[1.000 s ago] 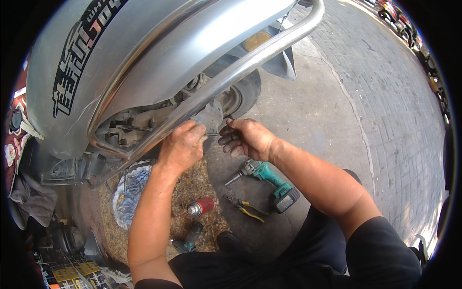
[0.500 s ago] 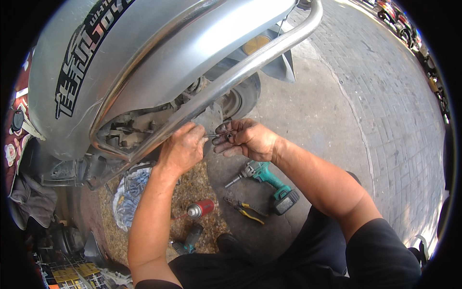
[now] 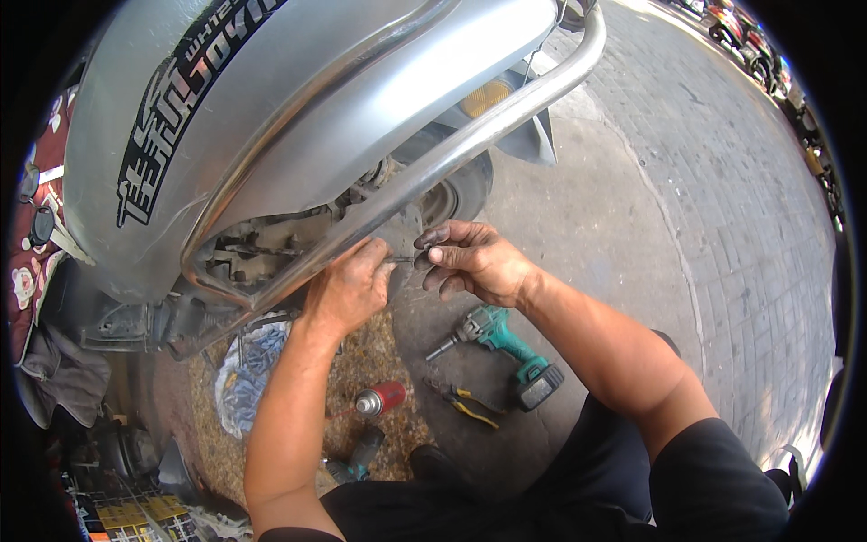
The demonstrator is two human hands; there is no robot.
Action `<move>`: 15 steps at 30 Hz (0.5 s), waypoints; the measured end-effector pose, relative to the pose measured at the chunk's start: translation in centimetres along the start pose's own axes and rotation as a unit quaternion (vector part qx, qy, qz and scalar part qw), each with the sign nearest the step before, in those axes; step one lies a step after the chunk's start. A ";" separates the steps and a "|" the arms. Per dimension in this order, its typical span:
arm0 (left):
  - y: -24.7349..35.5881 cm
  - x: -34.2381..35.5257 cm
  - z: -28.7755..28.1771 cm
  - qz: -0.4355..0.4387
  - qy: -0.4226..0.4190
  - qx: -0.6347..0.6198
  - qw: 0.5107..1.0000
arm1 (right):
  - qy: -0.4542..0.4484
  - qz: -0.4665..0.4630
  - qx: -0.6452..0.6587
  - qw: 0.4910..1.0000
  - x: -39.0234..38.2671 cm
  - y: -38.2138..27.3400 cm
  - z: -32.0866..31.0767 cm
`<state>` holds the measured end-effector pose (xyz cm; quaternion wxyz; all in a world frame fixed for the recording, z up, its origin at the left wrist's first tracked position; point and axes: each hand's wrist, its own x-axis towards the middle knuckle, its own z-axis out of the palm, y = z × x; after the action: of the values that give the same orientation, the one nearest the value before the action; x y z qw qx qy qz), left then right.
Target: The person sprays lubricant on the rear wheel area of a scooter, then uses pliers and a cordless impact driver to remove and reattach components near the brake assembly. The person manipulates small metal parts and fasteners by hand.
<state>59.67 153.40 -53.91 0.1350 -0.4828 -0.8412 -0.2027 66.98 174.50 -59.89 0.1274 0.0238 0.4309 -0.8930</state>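
Note:
My left hand (image 3: 350,282) is closed on a thin metal rod (image 3: 403,259), beside the tubular steel guard (image 3: 465,126) of a silver scooter (image 3: 361,77). My right hand (image 3: 480,264), blackened at the fingertips, pinches something small and dark at the rod's right end, too small to name. Behind my hands show the scooter's open underside (image 3: 266,244) and a wheel (image 3: 470,181). Below my right hand lie a teal cordless impact wrench (image 3: 515,343) and yellow-handled pliers (image 3: 479,411).
A red spray can (image 3: 386,397), a second teal tool (image 3: 361,450) and a bluish rag (image 3: 242,379) lie on a stained board (image 3: 361,352). Dark gear (image 3: 126,447) crowds the lower left. A brick pavement (image 3: 722,226) runs right, with parked two-wheelers (image 3: 750,50) at upper right.
My right fingers have shifted, with the thumb now over the small part at the rod's end. My left hand moved slightly right. The scooter and floor sit slightly lower in view.

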 end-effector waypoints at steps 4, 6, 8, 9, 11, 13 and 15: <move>-0.1 0.0 0.2 -0.001 0.003 0.004 1.000 | 0.018 -0.042 -0.061 0.997 -0.1 -0.3 0.2; -0.2 0.0 0.3 -0.007 -0.004 0.000 1.000 | 0.036 -0.057 -0.112 0.991 -0.1 -0.4 0.3; -0.3 -0.1 0.4 -0.020 -0.015 -0.018 1.000 | 0.047 -0.070 -0.161 0.983 -0.1 -0.5 0.4; -0.3 -0.1 0.4 -0.017 -0.015 -0.015 1.000 | 0.050 -0.065 -0.162 0.983 -0.1 -0.5 0.4; -0.4 -0.1 0.5 -0.014 -0.013 -0.015 1.000 | 0.050 -0.059 -0.161 0.984 -0.1 -0.5 0.4; -0.3 -0.2 0.5 -0.012 -0.017 -0.010 1.000 | 0.052 -0.061 -0.149 0.986 -0.1 -0.4 0.4; -0.3 -0.1 0.5 -0.004 -0.012 0.000 1.000 | 0.055 -0.059 -0.145 0.986 -0.1 -0.4 0.4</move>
<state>59.41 153.40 -54.42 0.1238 -0.4817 -0.8449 -0.1971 66.99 174.44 -59.36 0.0530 0.0285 0.5628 -0.8244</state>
